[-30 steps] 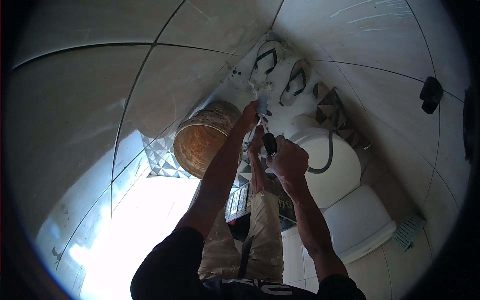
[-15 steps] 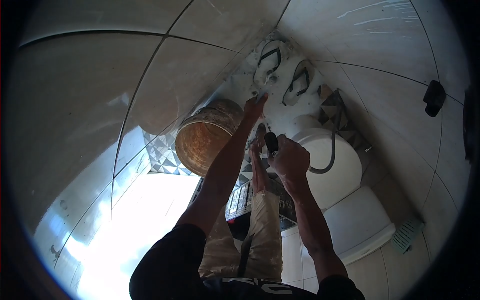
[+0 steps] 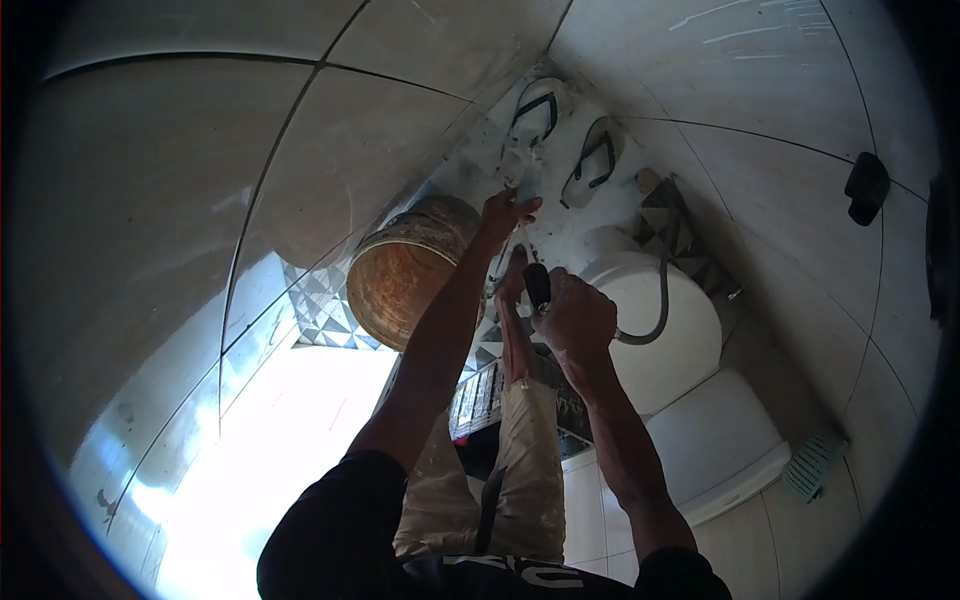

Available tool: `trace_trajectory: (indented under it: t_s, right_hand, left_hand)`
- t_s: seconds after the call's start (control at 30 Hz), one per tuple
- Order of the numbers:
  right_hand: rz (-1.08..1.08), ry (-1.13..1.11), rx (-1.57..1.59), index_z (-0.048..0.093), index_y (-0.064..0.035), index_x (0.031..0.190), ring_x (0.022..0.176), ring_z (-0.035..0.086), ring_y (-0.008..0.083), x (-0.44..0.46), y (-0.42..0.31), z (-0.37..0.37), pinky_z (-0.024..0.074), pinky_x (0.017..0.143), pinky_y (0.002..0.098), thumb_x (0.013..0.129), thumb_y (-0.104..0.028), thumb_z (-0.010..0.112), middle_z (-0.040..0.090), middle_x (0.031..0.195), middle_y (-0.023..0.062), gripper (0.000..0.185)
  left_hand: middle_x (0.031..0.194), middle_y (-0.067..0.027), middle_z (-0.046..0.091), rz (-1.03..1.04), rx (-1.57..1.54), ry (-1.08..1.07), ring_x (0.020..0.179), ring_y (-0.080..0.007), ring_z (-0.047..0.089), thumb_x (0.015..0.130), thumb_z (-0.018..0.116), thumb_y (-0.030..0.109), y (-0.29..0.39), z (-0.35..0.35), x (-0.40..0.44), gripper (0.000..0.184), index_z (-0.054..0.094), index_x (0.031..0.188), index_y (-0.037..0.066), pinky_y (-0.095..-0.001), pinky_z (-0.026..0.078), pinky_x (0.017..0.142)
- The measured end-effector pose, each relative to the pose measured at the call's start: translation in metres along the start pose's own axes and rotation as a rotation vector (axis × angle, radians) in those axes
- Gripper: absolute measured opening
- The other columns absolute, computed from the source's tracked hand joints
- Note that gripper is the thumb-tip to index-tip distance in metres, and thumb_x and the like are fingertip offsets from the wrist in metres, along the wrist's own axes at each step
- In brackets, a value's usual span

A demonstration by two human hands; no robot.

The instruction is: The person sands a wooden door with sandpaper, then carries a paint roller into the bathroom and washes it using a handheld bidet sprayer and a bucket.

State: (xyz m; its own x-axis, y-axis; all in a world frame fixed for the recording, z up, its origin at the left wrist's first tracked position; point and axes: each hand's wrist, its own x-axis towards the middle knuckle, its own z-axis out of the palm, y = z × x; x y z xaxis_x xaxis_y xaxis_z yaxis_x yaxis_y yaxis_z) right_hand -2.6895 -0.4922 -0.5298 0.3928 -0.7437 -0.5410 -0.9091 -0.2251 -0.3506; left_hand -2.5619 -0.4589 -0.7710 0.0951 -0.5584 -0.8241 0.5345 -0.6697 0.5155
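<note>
While my left hand (image 3: pixel 508 213) reaches low toward the floor's (image 3: pixel 570 230) far corner, my right is nearer my body, and I read that gap as room for spraying. My right hand (image 3: pixel 577 313) has its fingers clamped around the black sprayer (image 3: pixel 538 287), held left of the toilet (image 3: pixel 665 355), its head pointing my left hand's way. The hose (image 3: pixel 660 310) comes over the toilet's edge, which probably lets it hang loosely. Something pale (image 3: pixel 530 178) shows just beyond my left hand; blurred as it is, I cannot tell whether those fingers grip it or stand apart. The bucket (image 3: pixel 400 290) sits by the floor's left edge, beside my forearm, and the flip-flops (image 3: pixel 602 150) lie in the far corner, perhaps to spare my foot (image 3: pixel 516 268) some space.
</note>
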Motion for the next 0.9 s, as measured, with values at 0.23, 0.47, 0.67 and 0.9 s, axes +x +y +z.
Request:
trace_trajectory:
  t_s: [0.23,0.47,0.67,0.9]
  right_hand:
    - [0.030,0.032,0.013,0.057,-0.0096,0.077,0.061,0.065,0.0278,0.002,0.002,-0.004,0.0512,0.055,0.0391,0.066,-0.021,0.073,0.063,0.067,0.0080,0.023]
    - [0.022,0.035,0.041,0.057,-0.0091,0.077,0.061,0.065,0.0284,0.008,0.003,-0.014,0.0512,0.055,0.0388,0.067,-0.022,0.073,0.063,0.066,0.0083,0.022]
    - [0.025,0.003,0.014,0.059,-0.0084,0.078,0.062,0.066,0.0288,0.009,0.003,-0.008,0.0520,0.056,0.0386,0.068,-0.022,0.072,0.063,0.067,0.0096,0.022]
    - [0.045,0.017,0.035,0.058,-0.0085,0.077,0.063,0.066,0.0295,0.013,0.003,-0.012,0.0517,0.056,0.0398,0.068,-0.022,0.072,0.063,0.066,0.0099,0.022]
  left_hand:
    - [0.087,-0.0110,0.061,0.256,0.434,0.347,0.068,-0.0152,0.061,0.057,0.087,0.026,-0.004,0.004,0.001,0.075,0.050,0.117,0.002,-0.0276,0.050,0.057]
    - [0.092,-0.0124,0.063,0.253,0.483,0.381,0.074,-0.0203,0.062,0.058,0.086,0.026,0.011,0.014,-0.018,0.068,0.053,0.114,0.005,-0.0340,0.051,0.062]
    - [0.090,-0.0126,0.061,0.332,0.562,0.451,0.082,-0.0279,0.060,0.058,0.084,0.018,-0.011,0.005,0.001,0.060,0.055,0.109,0.007,-0.0388,0.048,0.071]
    - [0.093,-0.0117,0.059,0.489,0.692,0.555,0.085,-0.0271,0.059,0.059,0.081,0.013,-0.010,0.003,-0.006,0.055,0.056,0.109,0.009,-0.0389,0.048,0.072]
